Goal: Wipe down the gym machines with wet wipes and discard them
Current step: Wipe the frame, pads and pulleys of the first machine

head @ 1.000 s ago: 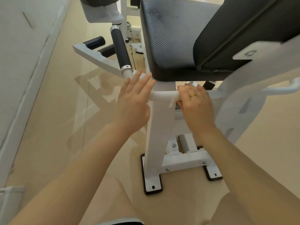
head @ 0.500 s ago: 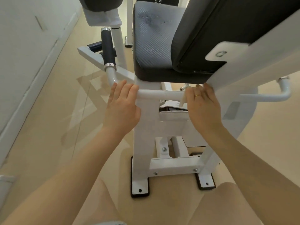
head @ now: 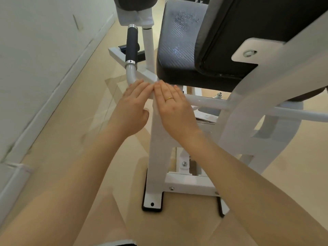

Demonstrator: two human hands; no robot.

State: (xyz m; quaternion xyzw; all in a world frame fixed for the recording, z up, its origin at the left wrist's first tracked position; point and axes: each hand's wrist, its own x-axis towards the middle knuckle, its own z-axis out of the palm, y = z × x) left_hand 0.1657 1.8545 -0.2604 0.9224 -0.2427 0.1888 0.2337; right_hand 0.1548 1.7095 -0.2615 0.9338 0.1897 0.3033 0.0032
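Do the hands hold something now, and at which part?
Neither visibly grips anything. The left hand and right hand lie with straight fingers on the white bar; no wipe shows.

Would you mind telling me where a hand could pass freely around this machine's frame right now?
Free: the floor strip between the wall skirting and the white upright post, and the crossbar stretch right of the right hand. Crowded: the bar's bend, where the left hand and right hand meet under the seat pad.
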